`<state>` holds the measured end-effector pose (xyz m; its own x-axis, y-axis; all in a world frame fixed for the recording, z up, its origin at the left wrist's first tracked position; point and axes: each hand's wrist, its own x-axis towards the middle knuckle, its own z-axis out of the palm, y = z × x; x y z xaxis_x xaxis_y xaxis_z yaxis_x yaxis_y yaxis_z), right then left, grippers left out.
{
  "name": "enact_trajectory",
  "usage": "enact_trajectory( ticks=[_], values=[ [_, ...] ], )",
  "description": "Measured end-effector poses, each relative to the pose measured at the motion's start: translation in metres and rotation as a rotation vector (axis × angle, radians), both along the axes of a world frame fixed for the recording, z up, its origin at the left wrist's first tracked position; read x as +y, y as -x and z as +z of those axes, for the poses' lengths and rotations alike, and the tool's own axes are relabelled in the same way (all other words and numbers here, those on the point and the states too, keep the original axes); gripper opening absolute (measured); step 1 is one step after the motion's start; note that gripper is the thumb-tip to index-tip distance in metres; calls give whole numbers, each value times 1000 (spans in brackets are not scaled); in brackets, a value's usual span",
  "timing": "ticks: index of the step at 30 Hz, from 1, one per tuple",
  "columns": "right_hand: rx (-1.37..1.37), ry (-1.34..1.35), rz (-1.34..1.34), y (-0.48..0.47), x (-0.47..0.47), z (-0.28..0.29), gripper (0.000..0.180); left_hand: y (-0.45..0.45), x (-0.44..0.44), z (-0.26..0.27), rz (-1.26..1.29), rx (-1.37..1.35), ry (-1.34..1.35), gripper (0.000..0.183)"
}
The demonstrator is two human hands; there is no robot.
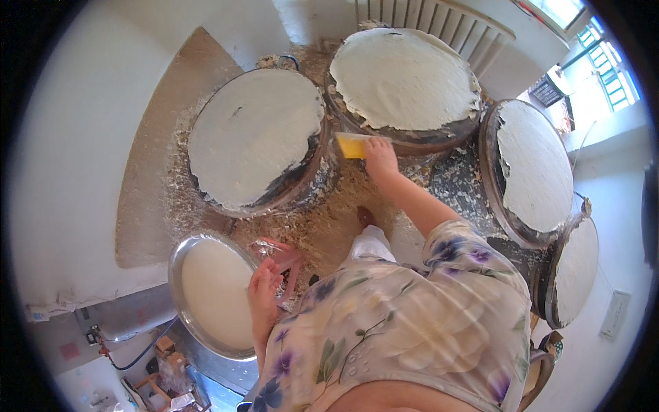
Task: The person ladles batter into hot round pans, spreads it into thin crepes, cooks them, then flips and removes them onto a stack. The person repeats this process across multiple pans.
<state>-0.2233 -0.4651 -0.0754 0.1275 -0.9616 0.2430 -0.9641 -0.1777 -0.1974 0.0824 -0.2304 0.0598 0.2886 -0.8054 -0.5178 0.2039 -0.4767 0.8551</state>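
Note:
My right hand (381,157) grips a flat yellow scraper (352,146) with a pale edge. The scraper is between two round griddles, by the near rim of the back one. Pale batter sheets cover the left griddle (252,141) and the back griddle (404,80); dark surface shows along their near edges, where the sheets are ragged. My left hand (263,291) is beside the right rim of a metal basin (177,288), its fingers loosely bent with nothing visible in them. Whitish liquid batter (216,293) fills much of the basin. Whether that hand touches the rim, I cannot tell.
Two more coated griddles, one nearer (535,167) and one farther down (576,273), stand at right. A pink plastic stool (291,262) is beside the basin. Crumbs litter the floor (329,206) around my foot. A radiator (437,23) lines the back wall.

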Motion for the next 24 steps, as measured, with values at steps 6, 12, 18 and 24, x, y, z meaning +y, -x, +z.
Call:
enact_trajectory(
  ticks=[6, 12, 18, 24],
  values=[
    [357, -98, -326, 59, 2, -43, 20, 4, 18, -18, -84, 97, -2, 36],
    [339, -202, -482, 149, -5, -43, 17, 25, -6, -19, -208, 133, 17, 32],
    [268, -43, -426, 238, -2, -36, 21, 53, -61, -29, -273, 261, -39, 27],
    [192, -68, -392, 320, -45, -32, 24, 129, -141, -34, -369, 213, -173, 27]
  ],
)
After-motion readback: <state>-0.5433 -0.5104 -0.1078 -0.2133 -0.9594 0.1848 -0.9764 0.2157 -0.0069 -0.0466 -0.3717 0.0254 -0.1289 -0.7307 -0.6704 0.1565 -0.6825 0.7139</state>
